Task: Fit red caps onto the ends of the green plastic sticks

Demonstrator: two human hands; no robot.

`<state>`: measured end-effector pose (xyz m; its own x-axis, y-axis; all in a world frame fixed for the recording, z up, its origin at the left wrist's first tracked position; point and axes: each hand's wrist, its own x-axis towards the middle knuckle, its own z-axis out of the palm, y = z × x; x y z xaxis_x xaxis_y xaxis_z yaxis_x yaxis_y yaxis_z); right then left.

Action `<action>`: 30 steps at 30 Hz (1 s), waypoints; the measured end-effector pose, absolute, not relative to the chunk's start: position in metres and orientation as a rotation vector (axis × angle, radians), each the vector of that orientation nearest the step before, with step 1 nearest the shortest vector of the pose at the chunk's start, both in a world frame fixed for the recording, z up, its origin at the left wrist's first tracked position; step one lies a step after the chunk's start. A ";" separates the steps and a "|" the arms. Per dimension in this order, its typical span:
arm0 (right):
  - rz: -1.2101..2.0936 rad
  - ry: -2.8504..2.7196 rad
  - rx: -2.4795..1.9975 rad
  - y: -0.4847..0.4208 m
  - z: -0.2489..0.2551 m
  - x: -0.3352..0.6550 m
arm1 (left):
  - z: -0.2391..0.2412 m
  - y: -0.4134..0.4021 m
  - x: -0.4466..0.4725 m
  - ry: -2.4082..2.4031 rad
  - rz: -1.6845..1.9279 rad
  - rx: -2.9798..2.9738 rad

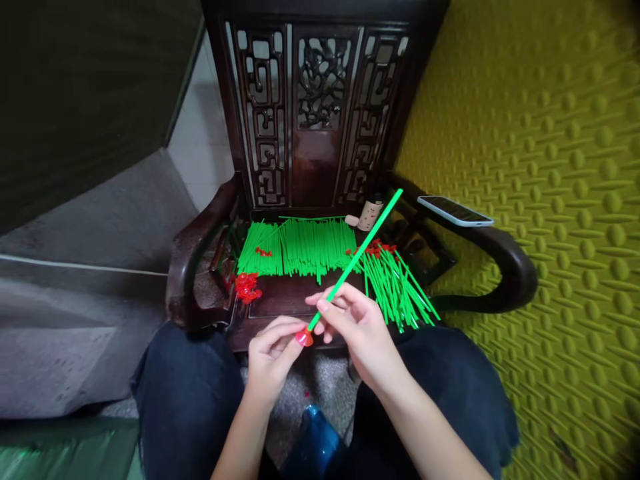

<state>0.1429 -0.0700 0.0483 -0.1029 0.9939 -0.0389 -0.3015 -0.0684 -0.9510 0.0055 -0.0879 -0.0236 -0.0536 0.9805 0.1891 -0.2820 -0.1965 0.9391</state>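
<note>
My right hand (353,321) pinches a long green plastic stick (364,245), which slants up and to the right. At the stick's lower end is a small red cup-shaped piece (304,337), pinched between the thumb and fingers of my left hand (274,350). Stick and red piece meet there; how deep the stick sits in it I cannot tell. Behind my hands, rows of loose green sticks (320,247) lie across the chair seat. Several red pieces (247,288) are heaped at the seat's left. On the right lies a pile of green sticks with red ends (400,293).
The dark carved wooden chair (315,163) has an armrest on each side. A phone (456,211) rests on the right armrest. At the seat's back right stands a patterned beige container (371,215). A yellow studded mat (560,220) rises on the right. Something shiny blue (315,440) is below, between my knees.
</note>
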 end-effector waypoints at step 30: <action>1.759 -0.949 -0.793 -0.077 0.039 0.151 | -0.017 -0.088 0.000 0.557 1.349 0.807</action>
<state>0.1507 -0.0766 0.0390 -0.3373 0.9363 -0.0979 -0.4324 -0.2465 -0.8673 0.0004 -0.0877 -0.0165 0.1597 0.9824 0.0972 -0.6277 0.0250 0.7781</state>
